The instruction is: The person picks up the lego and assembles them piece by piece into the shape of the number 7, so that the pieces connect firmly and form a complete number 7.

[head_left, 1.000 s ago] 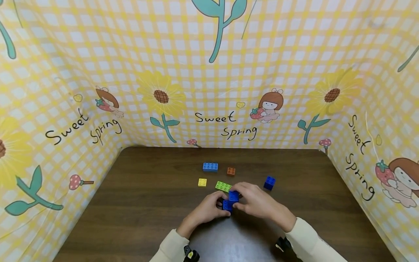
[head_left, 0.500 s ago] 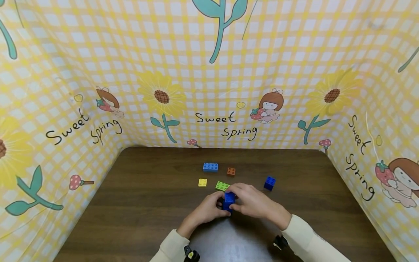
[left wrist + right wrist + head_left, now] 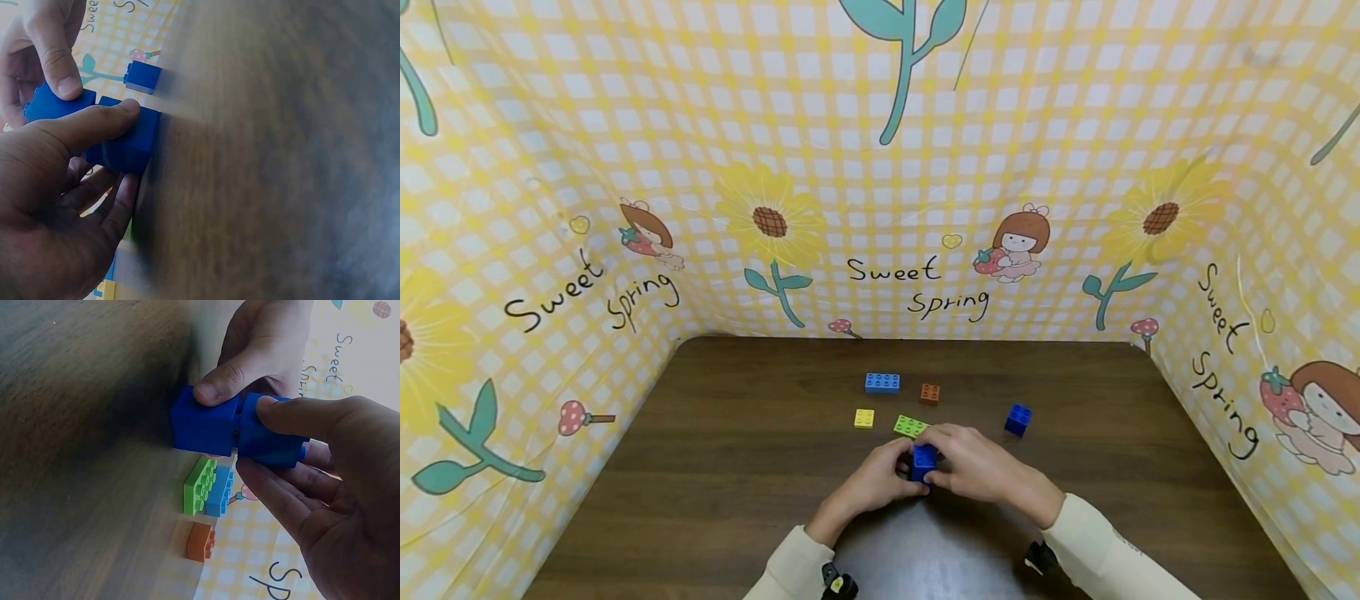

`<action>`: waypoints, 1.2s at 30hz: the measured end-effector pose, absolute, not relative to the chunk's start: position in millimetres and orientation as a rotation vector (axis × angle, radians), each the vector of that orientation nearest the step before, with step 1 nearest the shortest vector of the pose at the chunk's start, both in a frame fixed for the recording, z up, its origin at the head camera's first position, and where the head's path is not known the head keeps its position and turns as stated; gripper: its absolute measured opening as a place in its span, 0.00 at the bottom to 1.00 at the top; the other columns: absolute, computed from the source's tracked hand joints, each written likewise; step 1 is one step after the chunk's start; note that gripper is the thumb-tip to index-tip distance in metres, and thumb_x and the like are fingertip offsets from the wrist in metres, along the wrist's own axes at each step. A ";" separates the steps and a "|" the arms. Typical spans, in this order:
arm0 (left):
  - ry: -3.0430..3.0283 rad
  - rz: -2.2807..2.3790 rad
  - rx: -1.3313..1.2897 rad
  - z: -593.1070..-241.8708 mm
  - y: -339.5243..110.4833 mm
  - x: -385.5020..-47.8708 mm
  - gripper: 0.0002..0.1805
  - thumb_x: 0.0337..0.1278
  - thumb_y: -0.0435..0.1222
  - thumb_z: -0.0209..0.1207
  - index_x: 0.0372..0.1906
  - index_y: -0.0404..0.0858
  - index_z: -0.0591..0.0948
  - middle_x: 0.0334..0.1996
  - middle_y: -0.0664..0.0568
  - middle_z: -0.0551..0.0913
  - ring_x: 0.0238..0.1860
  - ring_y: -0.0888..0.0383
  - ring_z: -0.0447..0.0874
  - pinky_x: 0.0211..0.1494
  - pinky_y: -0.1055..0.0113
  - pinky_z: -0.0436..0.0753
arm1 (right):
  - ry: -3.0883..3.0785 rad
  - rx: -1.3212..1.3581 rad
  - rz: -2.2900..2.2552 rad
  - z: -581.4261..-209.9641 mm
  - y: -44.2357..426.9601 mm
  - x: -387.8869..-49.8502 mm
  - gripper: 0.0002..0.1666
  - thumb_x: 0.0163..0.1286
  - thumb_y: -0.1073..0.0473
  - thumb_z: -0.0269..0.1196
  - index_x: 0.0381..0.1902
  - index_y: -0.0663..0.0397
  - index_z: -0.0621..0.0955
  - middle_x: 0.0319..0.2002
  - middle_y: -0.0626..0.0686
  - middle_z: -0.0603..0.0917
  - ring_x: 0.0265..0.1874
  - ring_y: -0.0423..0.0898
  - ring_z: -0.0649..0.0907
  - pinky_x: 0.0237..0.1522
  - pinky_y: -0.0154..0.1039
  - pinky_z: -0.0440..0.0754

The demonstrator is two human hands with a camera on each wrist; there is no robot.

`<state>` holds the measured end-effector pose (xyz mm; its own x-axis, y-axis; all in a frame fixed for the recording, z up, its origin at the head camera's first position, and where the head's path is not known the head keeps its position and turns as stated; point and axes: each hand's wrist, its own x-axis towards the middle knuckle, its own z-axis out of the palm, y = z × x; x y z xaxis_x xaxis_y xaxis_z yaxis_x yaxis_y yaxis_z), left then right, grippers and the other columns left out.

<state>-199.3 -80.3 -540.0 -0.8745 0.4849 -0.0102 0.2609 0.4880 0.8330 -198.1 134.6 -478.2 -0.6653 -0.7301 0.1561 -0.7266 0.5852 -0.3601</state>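
Note:
Two dark blue bricks are stacked between the hands, a narrow gap showing between them in the right wrist view. My left hand [image 3: 877,478] [image 3: 69,206] grips the lower blue brick [image 3: 203,422] [image 3: 128,140], which stands on the table. From the right, my right hand [image 3: 981,467] [image 3: 331,462] pinches the upper blue brick [image 3: 269,431] [image 3: 59,103] with thumb and fingers, directly above the lower one. Fingers hide part of both bricks in the head view.
Behind the hands lie a green brick [image 3: 910,426], a yellow brick [image 3: 864,418], a light blue brick [image 3: 882,382] and an orange-brown brick [image 3: 929,393]. Another dark blue brick [image 3: 1018,419] stands to the right. Patterned cloth [image 3: 880,183] borders the brown table [image 3: 737,433].
My right hand has brought the upper blue brick leftward and down, from offset to the right to over the lower one. My left hand stays in place around its brick.

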 end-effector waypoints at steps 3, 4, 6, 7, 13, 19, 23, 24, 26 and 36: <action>2.488 1.335 0.638 -540.0 -80.2 -199.1 0.21 0.55 0.35 0.78 0.51 0.38 0.83 0.49 0.50 0.85 0.46 0.58 0.83 0.49 0.67 0.84 | 2.791 -1.273 -0.624 -479.2 133.8 -198.0 0.25 0.70 0.57 0.75 0.61 0.55 0.82 0.58 0.55 0.87 0.56 0.50 0.88 0.52 0.43 0.90; 2.486 1.337 0.639 -540.0 -80.2 -199.0 0.21 0.56 0.35 0.78 0.53 0.38 0.83 0.50 0.50 0.85 0.47 0.58 0.83 0.49 0.68 0.84 | 2.791 -1.272 -0.625 -479.1 133.5 -197.9 0.24 0.69 0.58 0.75 0.61 0.56 0.82 0.58 0.55 0.87 0.55 0.50 0.88 0.52 0.43 0.90; 2.483 1.343 0.645 -540.0 -80.0 -198.9 0.23 0.56 0.35 0.78 0.55 0.37 0.83 0.51 0.49 0.86 0.47 0.58 0.84 0.49 0.68 0.85 | 2.789 -1.262 -0.624 -478.5 132.7 -197.8 0.24 0.69 0.58 0.75 0.60 0.56 0.82 0.57 0.55 0.87 0.55 0.50 0.88 0.51 0.43 0.90; 2.482 1.345 0.647 -540.0 -79.8 -198.9 0.24 0.56 0.35 0.78 0.56 0.37 0.83 0.51 0.49 0.86 0.48 0.58 0.84 0.49 0.68 0.85 | 2.786 -1.253 -0.623 -478.2 132.4 -197.8 0.24 0.69 0.59 0.75 0.60 0.56 0.83 0.57 0.55 0.87 0.55 0.50 0.89 0.51 0.42 0.90; 2.477 1.355 0.650 -540.0 -79.3 -199.1 0.25 0.56 0.34 0.78 0.58 0.36 0.83 0.53 0.48 0.85 0.48 0.58 0.84 0.50 0.68 0.85 | 2.785 -1.224 -0.638 -476.8 131.5 -197.5 0.22 0.69 0.60 0.75 0.58 0.57 0.83 0.56 0.55 0.88 0.54 0.50 0.89 0.51 0.42 0.89; 2.468 1.351 0.634 -539.1 -78.9 -198.1 0.25 0.56 0.34 0.78 0.58 0.37 0.83 0.53 0.48 0.86 0.49 0.57 0.85 0.50 0.66 0.86 | 2.788 -1.222 -0.675 -478.7 131.7 -197.6 0.21 0.67 0.60 0.76 0.56 0.57 0.84 0.54 0.55 0.89 0.53 0.50 0.89 0.50 0.41 0.90; 2.460 1.361 0.631 -538.5 -79.4 -197.4 0.25 0.57 0.34 0.78 0.58 0.37 0.83 0.53 0.47 0.85 0.50 0.56 0.85 0.51 0.65 0.86 | 2.796 -1.217 -0.680 -479.9 130.7 -198.1 0.21 0.66 0.60 0.77 0.55 0.56 0.85 0.54 0.55 0.89 0.53 0.50 0.89 0.49 0.41 0.90; 2.459 1.364 0.630 -538.7 -79.6 -197.4 0.25 0.57 0.34 0.78 0.58 0.36 0.83 0.53 0.47 0.85 0.50 0.56 0.85 0.51 0.65 0.86 | 2.797 -1.215 -0.681 -480.0 130.2 -198.2 0.21 0.66 0.60 0.77 0.55 0.56 0.85 0.54 0.55 0.89 0.53 0.50 0.89 0.49 0.41 0.90; 2.460 1.365 0.630 -539.3 -80.1 -197.4 0.25 0.57 0.34 0.78 0.58 0.37 0.83 0.53 0.47 0.85 0.50 0.56 0.84 0.51 0.65 0.86 | 2.795 -1.206 -0.691 -480.0 129.3 -198.5 0.21 0.65 0.60 0.77 0.54 0.56 0.85 0.53 0.55 0.89 0.53 0.50 0.89 0.49 0.42 0.90; 2.467 1.360 0.623 -540.4 -80.3 -198.9 0.22 0.56 0.35 0.78 0.54 0.37 0.83 0.51 0.48 0.86 0.48 0.57 0.84 0.50 0.64 0.86 | 2.770 -1.140 -0.749 -478.7 126.9 -199.4 0.21 0.64 0.61 0.78 0.53 0.56 0.86 0.52 0.55 0.90 0.51 0.50 0.90 0.49 0.42 0.90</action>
